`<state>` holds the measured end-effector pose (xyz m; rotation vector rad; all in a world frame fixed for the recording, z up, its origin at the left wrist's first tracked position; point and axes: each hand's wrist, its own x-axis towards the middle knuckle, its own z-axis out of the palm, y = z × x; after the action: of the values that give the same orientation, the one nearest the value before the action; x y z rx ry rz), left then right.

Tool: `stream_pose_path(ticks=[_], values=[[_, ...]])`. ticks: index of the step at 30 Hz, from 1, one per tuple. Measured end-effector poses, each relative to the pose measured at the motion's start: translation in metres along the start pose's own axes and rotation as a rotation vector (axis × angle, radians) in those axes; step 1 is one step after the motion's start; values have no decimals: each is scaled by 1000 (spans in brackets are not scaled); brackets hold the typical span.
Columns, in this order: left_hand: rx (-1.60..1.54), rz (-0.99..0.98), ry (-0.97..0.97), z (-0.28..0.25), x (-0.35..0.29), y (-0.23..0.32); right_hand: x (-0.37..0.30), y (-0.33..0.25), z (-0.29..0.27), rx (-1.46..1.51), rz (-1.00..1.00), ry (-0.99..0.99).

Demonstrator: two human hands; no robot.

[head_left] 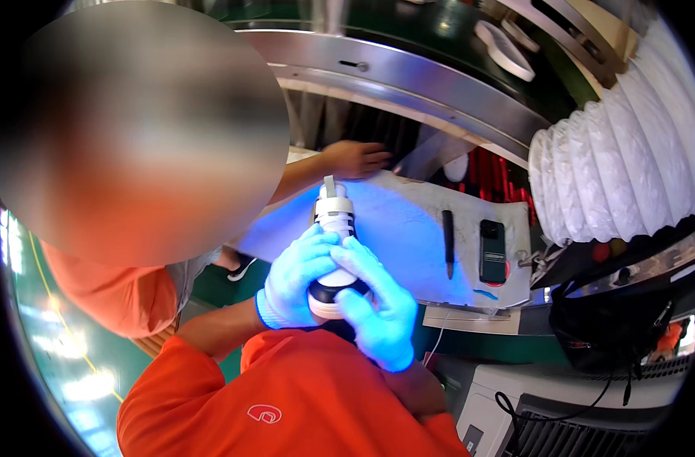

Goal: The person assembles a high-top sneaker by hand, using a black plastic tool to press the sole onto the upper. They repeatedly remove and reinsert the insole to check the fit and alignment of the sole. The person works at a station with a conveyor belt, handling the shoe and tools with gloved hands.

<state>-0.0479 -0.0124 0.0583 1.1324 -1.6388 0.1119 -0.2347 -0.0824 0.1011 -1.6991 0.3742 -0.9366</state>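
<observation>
A white and black sneaker is held in front of my chest, its dark toe part toward me and its heel loop pointing away. Both hands wear gloves that look pale blue under the blue light. My left hand grips the shoe's left side, fingers lying over the laces. From the right, my right hand closes round the front of the shoe, its fingers bent onto the upper and its thumb beside the toe. The fingertips partly cover the middle of the shoe.
Past the shoe lies a white work board lit blue, bearing a black pen-like tool and a dark phone. Another person's hand rests at its far edge. A metal-edged conveyor carries shoe soles. A white ribbed duct stands right.
</observation>
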Motion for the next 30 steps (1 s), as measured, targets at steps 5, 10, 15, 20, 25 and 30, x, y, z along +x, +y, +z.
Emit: stream_pose_path(ticks=[5, 10, 15, 20, 25, 30], values=[[83, -165, -43, -74, -25, 13, 29, 67, 9, 335, 313, 245], [193, -174, -135, -113, -55, 14, 98, 181, 11, 296, 586, -61], [267, -300, -57, -122, -78, 0, 98, 166, 15, 499, 552, -181], [214, -441, -23, -83, -90, -23, 73, 111, -45, 108, 442, -109], [283, -299, -272, -33, -59, -79, 43, 121, -89, 8, 337, 157], [315, -321, -662, -6, 12, -39, 28, 139, -92, 46, 384, 190]])
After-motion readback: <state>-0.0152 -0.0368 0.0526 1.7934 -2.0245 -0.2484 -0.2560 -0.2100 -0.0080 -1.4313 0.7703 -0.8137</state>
